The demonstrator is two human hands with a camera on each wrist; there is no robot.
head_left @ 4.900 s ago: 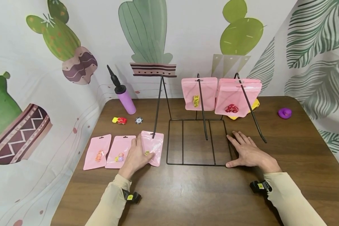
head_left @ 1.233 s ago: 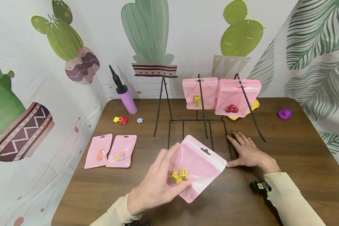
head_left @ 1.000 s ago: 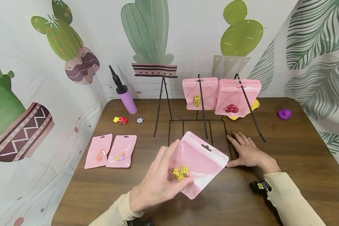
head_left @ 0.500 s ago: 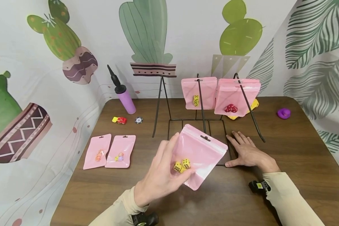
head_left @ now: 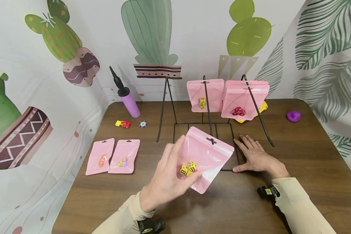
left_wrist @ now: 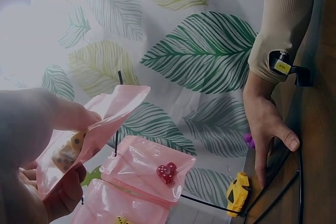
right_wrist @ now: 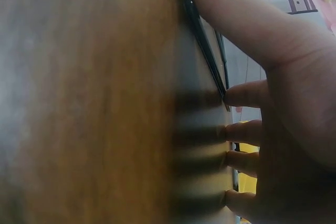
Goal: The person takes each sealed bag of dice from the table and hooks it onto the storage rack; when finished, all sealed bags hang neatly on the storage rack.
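My left hand pinches a pink zip bag of yellow dice between thumb and fingers, raised over the black wire rack. The bag tilts, its hang hole towards the back; in the head view this hole lies right at the tip of the rack's middle prong. In the left wrist view, the bag overlaps a black prong. Fingers spread, my right hand rests on the table at the right side of the rack's base, thumb by its front corner.
One pink bag hangs on the middle prong, others on the right one. Two bags lie at left. Behind them are a toy car, a poker chip and a purple pump. A purple duck sits right.
The left hand has taken the bag of yellow dice off the table beside the rack and brought it right and up, lately forward to the middle prong's tip. The right hand has stayed put.
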